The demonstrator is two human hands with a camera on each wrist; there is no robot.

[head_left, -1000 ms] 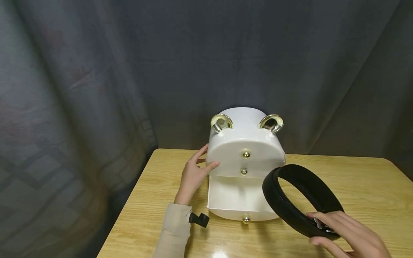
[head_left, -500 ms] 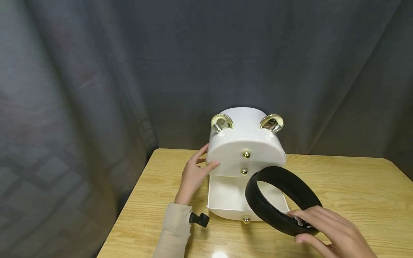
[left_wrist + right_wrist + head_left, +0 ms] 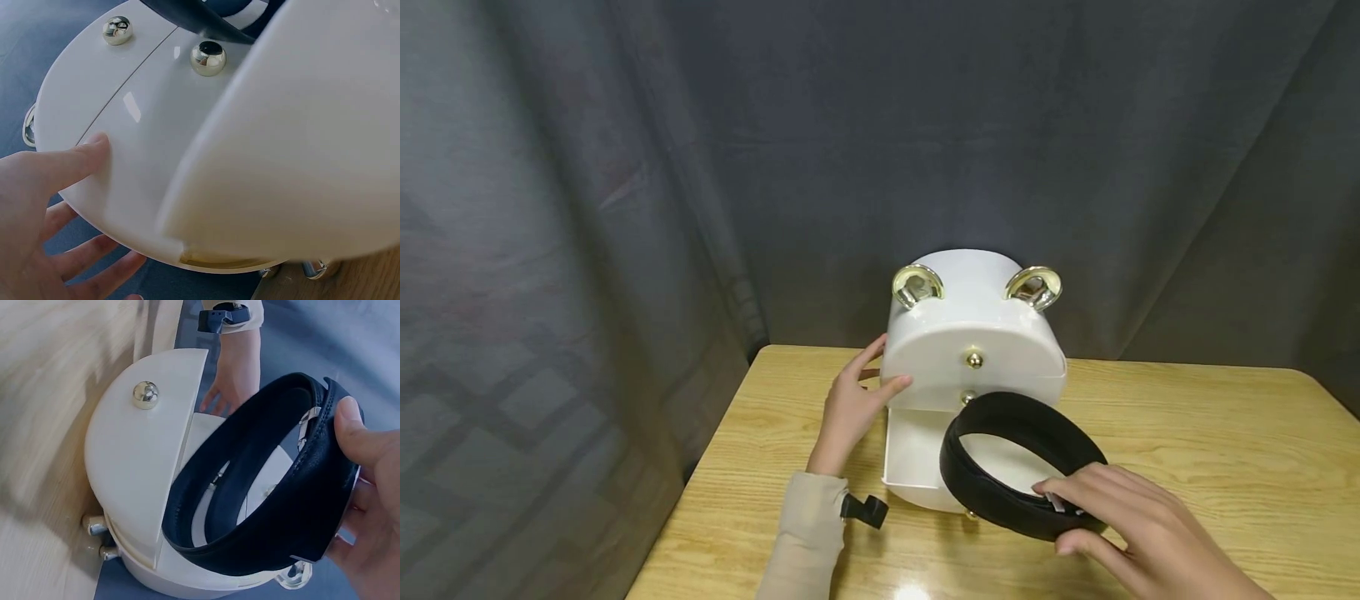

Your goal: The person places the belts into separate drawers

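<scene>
Now the right hand [image 3: 1142,533] grips the coiled black belt [image 3: 1000,492] above the open drawer [image 3: 917,467]; the left hand [image 3: 850,408], fingers straight, steadies the white box [image 3: 970,333].

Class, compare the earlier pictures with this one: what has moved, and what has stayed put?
The right hand carried the coiled black belt leftward, so it is now over the open bottom drawer. Its grip is unchanged. The left hand stays against the white drawer box.

A light wooden table [image 3: 1187,433] spread under and out to both sides of the gripped thing, its glossy top catching a glare spot near the front edge. Behind the grip, a dark grey curtain [image 3: 700,167] hung in folds.
</scene>
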